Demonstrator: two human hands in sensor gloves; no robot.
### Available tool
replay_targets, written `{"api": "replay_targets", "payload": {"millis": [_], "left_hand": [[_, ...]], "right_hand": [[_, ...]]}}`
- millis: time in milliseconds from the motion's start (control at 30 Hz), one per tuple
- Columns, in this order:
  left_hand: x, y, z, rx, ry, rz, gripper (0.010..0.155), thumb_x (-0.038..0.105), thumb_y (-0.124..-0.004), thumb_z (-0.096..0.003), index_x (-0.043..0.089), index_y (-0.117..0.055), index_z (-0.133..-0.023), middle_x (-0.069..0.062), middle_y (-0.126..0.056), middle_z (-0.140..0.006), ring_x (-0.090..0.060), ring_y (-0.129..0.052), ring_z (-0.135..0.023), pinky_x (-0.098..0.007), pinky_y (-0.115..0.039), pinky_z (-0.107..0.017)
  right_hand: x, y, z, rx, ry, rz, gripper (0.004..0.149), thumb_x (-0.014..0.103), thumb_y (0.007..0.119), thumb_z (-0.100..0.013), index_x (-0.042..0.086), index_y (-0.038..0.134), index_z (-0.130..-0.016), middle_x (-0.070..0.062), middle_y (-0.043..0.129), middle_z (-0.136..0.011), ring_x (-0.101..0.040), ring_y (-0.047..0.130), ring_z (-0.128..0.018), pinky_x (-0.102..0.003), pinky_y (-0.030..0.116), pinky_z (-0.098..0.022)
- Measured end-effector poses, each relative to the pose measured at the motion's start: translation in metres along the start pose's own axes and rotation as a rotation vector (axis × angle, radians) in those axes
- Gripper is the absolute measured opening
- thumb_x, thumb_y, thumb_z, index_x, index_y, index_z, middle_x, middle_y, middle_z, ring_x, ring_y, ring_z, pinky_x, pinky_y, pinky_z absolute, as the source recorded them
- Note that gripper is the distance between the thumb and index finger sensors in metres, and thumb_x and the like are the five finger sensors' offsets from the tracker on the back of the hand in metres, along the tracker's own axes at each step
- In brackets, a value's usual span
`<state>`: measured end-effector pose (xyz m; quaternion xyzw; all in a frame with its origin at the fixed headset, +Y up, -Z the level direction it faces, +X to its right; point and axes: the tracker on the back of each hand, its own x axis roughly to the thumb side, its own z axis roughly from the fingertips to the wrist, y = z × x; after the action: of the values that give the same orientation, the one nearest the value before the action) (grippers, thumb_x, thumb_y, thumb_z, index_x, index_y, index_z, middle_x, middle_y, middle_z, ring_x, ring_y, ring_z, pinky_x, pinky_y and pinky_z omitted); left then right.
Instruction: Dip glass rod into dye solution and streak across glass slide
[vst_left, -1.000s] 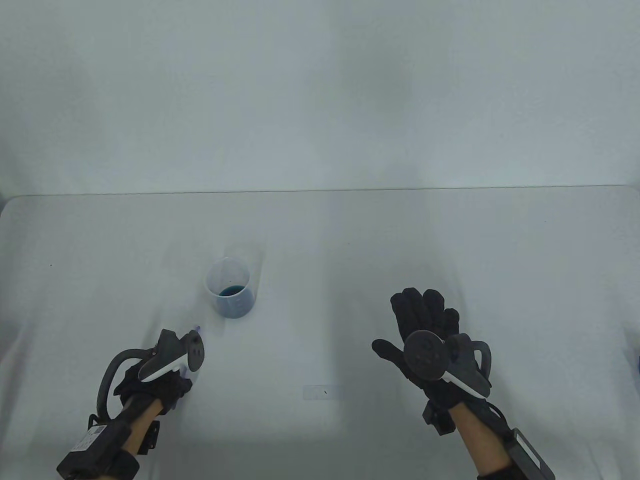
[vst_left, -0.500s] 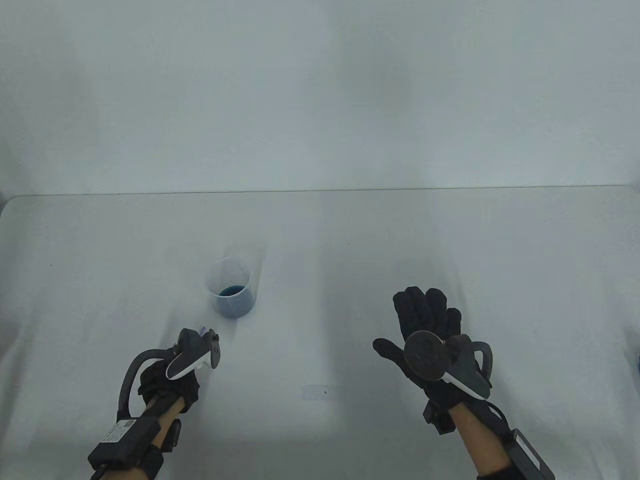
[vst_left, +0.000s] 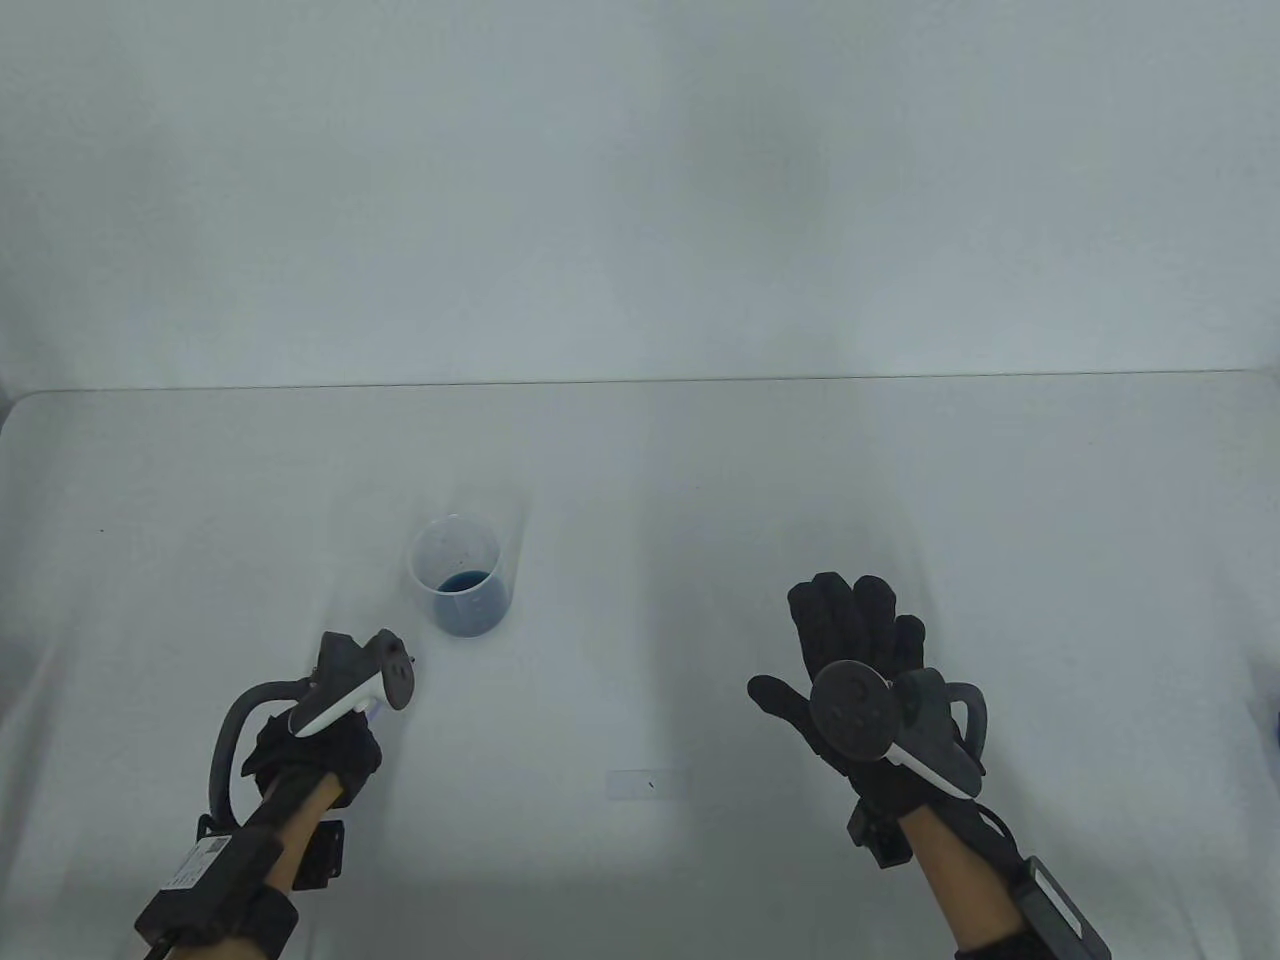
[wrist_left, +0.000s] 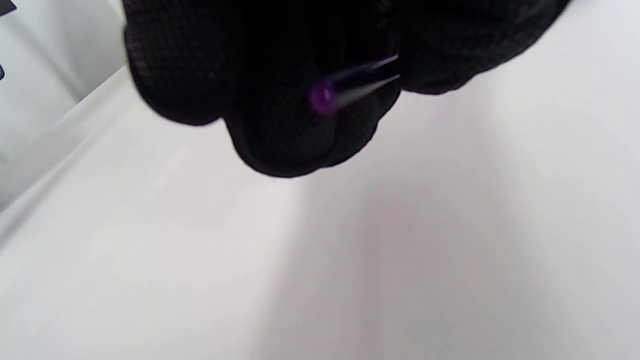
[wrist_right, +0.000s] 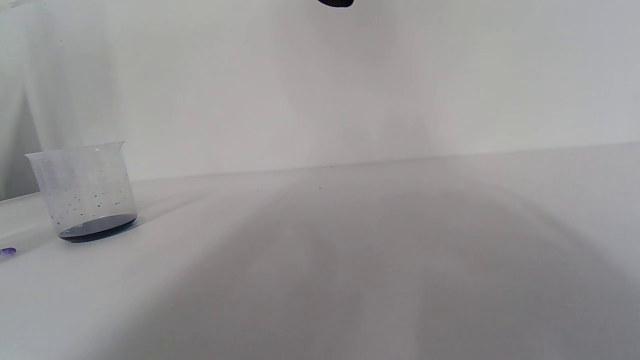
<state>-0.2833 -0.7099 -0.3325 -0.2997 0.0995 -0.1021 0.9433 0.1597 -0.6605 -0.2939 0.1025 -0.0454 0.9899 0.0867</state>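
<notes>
Probably a lab bench: a plain white table (vst_left: 900, 480) against a bare white wall, with a graduated plastic beaker (vst_left: 458, 588) of dark blue dye

Pale, unmarked wall (vst_left: 640, 180) behind a white table (vst_left: 900, 480) with rounded far corners, meeting along a thin dark line; soft, even lighting, faint grey shadows across the tabletop.

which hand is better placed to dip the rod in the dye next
Left. The left hand already grips the glass rod and sits just beside the beaker. The right hand is open, holding nothing, farther off.
</notes>
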Motion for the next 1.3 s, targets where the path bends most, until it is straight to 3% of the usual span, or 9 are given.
{"api": "replay_targets", "payload": {"millis": [100,400,633,800,967,1300], "left_hand": [[-0.01,0.02,0.014,0.026,-0.024,0.029,0.047,0.036,-0.076,-0.0555,0.006,-0.082,-0.091,-0.012,-0.097,-0.074,-0.025,-0.104,-0.05,-0.044,-0.085,-0.045],[-0.048,0.106,0.062,0.255,-0.006,0.079,0.045,0.03,-0.076,-0.0565,0.006,-0.084,-0.093,-0.012,-0.098,-0.071,-0.025,-0.103,-0.048,-0.046,-0.085,-0.046],[-0.029,0.16,0.072,0.398,-0.014,0.057,0.044,0.032,-0.076,-0.0562,0.008,-0.085,-0.093,-0.009,-0.096,-0.07,-0.023,-0.1,-0.047,-0.046,-0.084,-0.047],[0.004,0.169,0.05,0.42,-0.018,0.004,0.044,0.033,-0.077,-0.0553,0.011,-0.084,-0.092,-0.007,-0.095,-0.07,-0.022,-0.099,-0.048,-0.045,-0.083,-0.048],[0.042,0.158,0.019,0.404,-0.02,-0.088,0.044,0.036,-0.079,-0.0535,0.013,-0.085,-0.091,-0.005,-0.094,-0.069,-0.02,-0.098,-0.048,-0.044,-0.083,-0.048],[0.07,0.136,-0.015,0.343,-0.013,-0.196,0.044,0.037,-0.081,-0.0514,0.014,-0.087,-0.089,-0.004,-0.094,-0.067,-0.019,-0.098,-0.047,-0.043,-0.083,-0.048]], "right_hand": [[0.0,0.0,0.0,0.001,0.004,0.007,0.089,0.072,0.047,-0.046,0.018,0.027,-0.114,-0.01,0.029,-0.125,-0.049,0.029,-0.113,-0.07,0.036,-0.075],[0.0,0.0,0.0,0.01,0.01,0.012,0.089,0.072,0.047,-0.047,0.018,0.027,-0.114,-0.01,0.029,-0.125,-0.049,0.03,-0.112,-0.07,0.036,-0.075],[-0.001,0.0,0.0,0.016,0.018,0.015,0.089,0.072,0.047,-0.047,0.018,0.027,-0.114,-0.01,0.03,-0.125,-0.049,0.029,-0.113,-0.07,0.036,-0.075],[-0.001,0.0,0.0,0.021,0.021,0.02,0.089,0.072,0.048,-0.047,0.018,0.027,-0.114,-0.01,0.03,-0.125,-0.05,0.029,-0.112,-0.07,0.036,-0.075],[-0.002,0.0,-0.001,0.027,0.021,0.02,0.089,0.072,0.048,-0.047,0.018,0.027,-0.114,-0.01,0.03,-0.125,-0.05,0.029,-0.113,-0.07,0.036,-0.075],[-0.001,0.002,-0.001,0.039,0.017,0.028,0.089,0.072,0.048,-0.047,0.018,0.027,-0.114,-0.01,0.03,-0.125,-0.05,0.029,-0.113,-0.07,0.036,-0.075]]}}
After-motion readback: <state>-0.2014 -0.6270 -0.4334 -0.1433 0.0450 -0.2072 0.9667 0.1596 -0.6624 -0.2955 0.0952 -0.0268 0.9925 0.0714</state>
